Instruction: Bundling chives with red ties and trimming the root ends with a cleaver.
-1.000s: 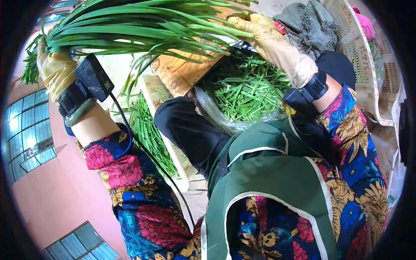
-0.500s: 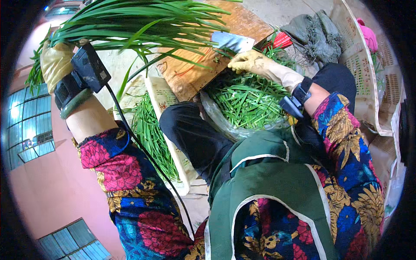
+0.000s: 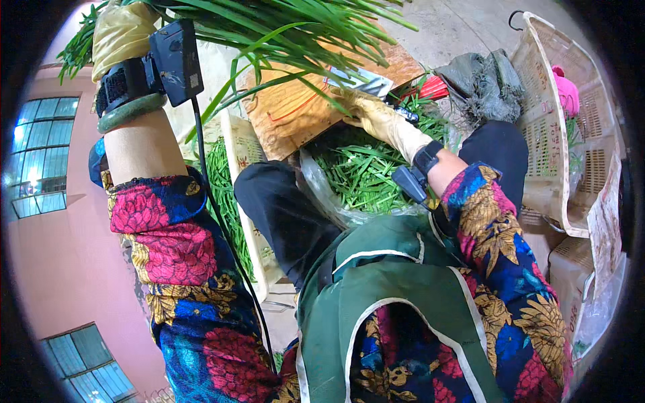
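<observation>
My left hand (image 3: pixel 124 37), in a pale yellow glove, is closed round a bunch of garlic chives (image 3: pixel 289 30) held up at the upper left. The long green leaves point right, over a wooden board (image 3: pixel 289 114). My right hand (image 3: pixel 369 111), gloved too, reaches to the board's right edge with its fingers stretched toward the leaf tips. Just beyond it lies a broad metal blade (image 3: pixel 369 82), partly covered by leaves. Its handle cannot be made out. Under the right hand, a clear plastic bag (image 3: pixel 312 178) holds cut green pieces (image 3: pixel 369 174).
A pale plastic crate (image 3: pixel 262 252) of long greens stands left of my knee. Larger crates (image 3: pixel 537 127) rise at the right, beside a grey sack (image 3: pixel 484 84) and a red bundle (image 3: pixel 433 88). A black cable (image 3: pixel 211 181) runs down from my left wrist.
My left hand and the garlic chives have moved up and right. My right hand has shifted left and slightly down, and its fingers now reach out toward the leaf tips.
</observation>
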`<action>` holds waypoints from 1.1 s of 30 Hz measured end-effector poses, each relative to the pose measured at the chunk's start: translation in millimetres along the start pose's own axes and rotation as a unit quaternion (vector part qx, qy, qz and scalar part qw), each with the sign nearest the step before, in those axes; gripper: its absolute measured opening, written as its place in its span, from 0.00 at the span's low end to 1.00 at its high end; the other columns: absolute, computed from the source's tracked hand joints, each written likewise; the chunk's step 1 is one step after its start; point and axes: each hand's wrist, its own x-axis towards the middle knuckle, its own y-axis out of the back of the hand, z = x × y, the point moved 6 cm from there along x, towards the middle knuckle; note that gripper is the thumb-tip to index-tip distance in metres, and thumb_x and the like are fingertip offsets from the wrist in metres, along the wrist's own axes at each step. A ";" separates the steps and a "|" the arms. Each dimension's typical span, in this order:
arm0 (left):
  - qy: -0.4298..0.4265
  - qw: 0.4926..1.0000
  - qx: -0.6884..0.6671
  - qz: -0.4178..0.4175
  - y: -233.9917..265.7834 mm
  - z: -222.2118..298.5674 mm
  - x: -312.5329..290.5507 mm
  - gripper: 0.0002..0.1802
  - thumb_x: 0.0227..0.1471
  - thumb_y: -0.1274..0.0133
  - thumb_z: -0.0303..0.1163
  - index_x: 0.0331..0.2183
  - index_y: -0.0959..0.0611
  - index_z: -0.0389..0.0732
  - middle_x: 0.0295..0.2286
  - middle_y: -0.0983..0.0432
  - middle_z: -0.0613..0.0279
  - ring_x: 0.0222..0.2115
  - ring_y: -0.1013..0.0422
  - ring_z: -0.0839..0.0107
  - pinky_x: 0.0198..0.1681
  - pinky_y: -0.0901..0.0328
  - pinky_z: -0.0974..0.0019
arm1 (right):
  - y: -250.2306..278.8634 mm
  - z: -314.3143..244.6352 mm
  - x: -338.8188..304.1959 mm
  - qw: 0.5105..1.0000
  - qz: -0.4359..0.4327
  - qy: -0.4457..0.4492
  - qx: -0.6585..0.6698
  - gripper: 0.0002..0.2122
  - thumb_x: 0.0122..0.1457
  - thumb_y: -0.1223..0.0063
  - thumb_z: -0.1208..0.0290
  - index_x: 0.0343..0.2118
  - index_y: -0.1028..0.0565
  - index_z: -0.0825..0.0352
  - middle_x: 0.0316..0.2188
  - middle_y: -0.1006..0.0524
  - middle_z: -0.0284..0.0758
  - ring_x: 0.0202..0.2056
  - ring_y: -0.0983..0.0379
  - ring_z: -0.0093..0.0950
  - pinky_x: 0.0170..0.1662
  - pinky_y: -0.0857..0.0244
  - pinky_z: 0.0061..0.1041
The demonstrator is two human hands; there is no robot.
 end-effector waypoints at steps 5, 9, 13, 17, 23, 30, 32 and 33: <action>-0.005 1.000 0.020 0.001 -3.6 2.7 -3.1 0.24 0.60 0.62 0.40 0.49 0.31 0.31 0.46 0.29 0.50 0.44 0.30 0.60 0.52 0.37 0.59 | -25.3 -7.3 8.5 0.946 -0.232 0.002 0.228 0.21 0.52 0.41 0.65 0.50 0.29 0.61 0.45 0.24 0.31 0.50 0.31 0.33 0.55 0.40 0.39; -0.013 0.999 0.040 0.002 1.3 1.7 -4.1 0.24 0.60 0.62 0.41 0.49 0.30 0.31 0.46 0.29 0.50 0.44 0.30 0.59 0.52 0.37 0.59 | -48.6 -18.3 10.0 0.921 -0.285 -0.005 0.266 0.20 0.56 0.45 0.65 0.52 0.31 0.61 0.50 0.28 0.35 0.51 0.32 0.32 0.57 0.40 0.37; -0.041 0.997 0.065 -0.005 -1.7 7.3 7.1 0.25 0.60 0.62 0.43 0.49 0.30 0.31 0.45 0.28 0.50 0.44 0.30 0.59 0.51 0.36 0.58 | -63.1 -21.4 12.4 0.944 -0.243 0.058 0.213 0.20 0.61 0.52 0.63 0.55 0.34 0.61 0.52 0.31 0.36 0.52 0.33 0.33 0.58 0.40 0.36; -0.079 0.994 0.071 0.000 -9.4 16.2 11.4 0.26 0.60 0.62 0.45 0.48 0.29 0.32 0.45 0.28 0.50 0.44 0.30 0.58 0.51 0.36 0.58 | -44.1 -20.0 7.1 0.967 -0.221 0.113 0.051 0.17 0.63 0.56 0.67 0.55 0.34 0.61 0.51 0.30 0.34 0.51 0.33 0.29 0.53 0.35 0.29; 0.013 0.959 -0.261 0.110 -27.2 43.9 -20.3 0.25 0.60 0.61 0.44 0.48 0.28 0.33 0.45 0.28 0.48 0.45 0.31 0.54 0.51 0.37 0.54 | -34.6 -27.5 -33.2 0.980 -0.177 0.091 -0.025 0.15 0.60 0.53 0.69 0.50 0.32 0.63 0.47 0.29 0.36 0.47 0.32 0.30 0.51 0.38 0.31; 0.083 0.605 -0.772 -0.179 -22.1 36.7 -11.1 0.08 0.44 0.45 0.27 0.25 0.29 0.42 0.20 0.37 0.68 0.26 0.38 0.72 0.49 0.44 0.58 | 62.3 1.9 -60.5 0.696 -0.086 -0.020 -0.713 0.17 0.37 0.38 0.71 0.34 0.22 0.66 0.29 0.22 0.38 0.33 0.25 0.37 0.34 0.32 0.33; 0.062 0.672 -0.729 -0.114 8.5 38.8 -20.2 0.12 0.40 0.42 0.26 0.23 0.31 0.45 0.18 0.39 0.72 0.23 0.39 0.75 0.47 0.43 0.60 | 54.8 -13.5 -38.2 0.761 -0.109 0.038 -0.638 0.15 0.43 0.40 0.68 0.35 0.23 0.68 0.29 0.22 0.38 0.34 0.26 0.30 0.35 0.32 0.28; 0.057 0.620 -0.769 -0.145 6.7 43.6 -25.8 0.14 0.39 0.41 0.25 0.23 0.32 0.47 0.17 0.37 0.75 0.21 0.39 0.78 0.43 0.42 0.66 | 55.4 -27.3 -33.3 0.839 -0.051 0.072 -0.537 0.14 0.46 0.42 0.68 0.36 0.23 0.68 0.31 0.22 0.37 0.35 0.26 0.27 0.36 0.32 0.25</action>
